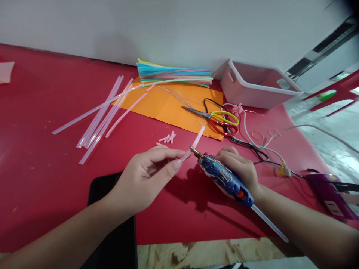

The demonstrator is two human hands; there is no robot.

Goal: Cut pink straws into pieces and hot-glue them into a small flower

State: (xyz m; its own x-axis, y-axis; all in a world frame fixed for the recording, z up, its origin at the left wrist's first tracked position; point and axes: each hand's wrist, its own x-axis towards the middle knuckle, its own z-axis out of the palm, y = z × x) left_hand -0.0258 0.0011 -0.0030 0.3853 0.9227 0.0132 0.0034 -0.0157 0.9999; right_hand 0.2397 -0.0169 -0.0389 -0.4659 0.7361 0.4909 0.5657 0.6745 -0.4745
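Between thumb and forefinger, my left hand (pixel 148 177) pinches one end of a short pink pipe cleaner piece (pixel 198 137), whose free end points up and away. My right hand (pixel 238 168) is wrapped round a blue hot glue gun (pixel 224 177) spotted with dried glue. A clear glue stick (pixel 270 224) sticks out of its back. The gun's metal nozzle (pixel 195 152) is at the pink piece, just beyond my left fingertips; whether it touches I cannot tell. Several short pink cut pieces (pixel 168 138) lie on the red table behind my left hand.
Scissors (pixel 209 115) and a pipe cleaner bundle (pixel 174 74) rest on orange paper (pixel 159 108). Clear glue sticks (pixel 103 112) lie left. A pink bin (pixel 252 89), a pink pompom-like bunch (pixel 237 109), cables (pixel 252 147) and a purple power strip (pixel 331 194) are right. A black tablet-like slab (pixel 123 239) lies under my left arm.
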